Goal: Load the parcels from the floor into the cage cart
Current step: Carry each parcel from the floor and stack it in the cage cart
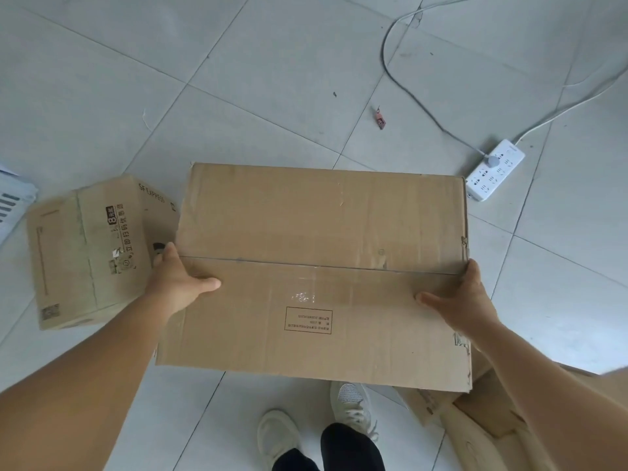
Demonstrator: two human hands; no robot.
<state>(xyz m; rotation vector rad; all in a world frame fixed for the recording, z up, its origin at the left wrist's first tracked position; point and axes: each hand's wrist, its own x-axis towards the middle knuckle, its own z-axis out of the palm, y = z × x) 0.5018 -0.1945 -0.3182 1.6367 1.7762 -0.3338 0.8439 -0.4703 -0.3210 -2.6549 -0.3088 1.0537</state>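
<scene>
Head view, looking down past both forearms.

Your left hand [180, 277] grips the left edge of the large cardboard box [323, 273]: thumb lies flat on the top face pointing right, just below the taped centre seam; the remaining fingers wrap over the edge and down the side, out of sight. Left forearm runs in from the lower-left corner, bare, nearly straight.

Your right hand [465, 300] mirrors it on the right edge: thumb on the top face pointing left, fingers curled round the side, hidden. Right forearm enters from the lower right.

So both grips clamp the box between them, one on each short side, at about the line of the seam.

The large box sits level in front of you, top face up, flaps closed with clear tape. A small printed rectangle [308, 320] on the near flap reads upside down. Your shoes [319, 423] show just below its near edge. Cannot tell whether the box rests on the tiled floor [102, 79] or is clear of it.

A smaller SF Express parcel [91, 253] lies on the floor just left of your left hand, tilted. More flattened cardboard [475, 413] lies at lower right, under your right forearm.

A white power strip [494, 169] with its cables [407, 90] sits on the floor beyond the box's far right corner. A small red scrap [380, 119] lies further off.
</scene>
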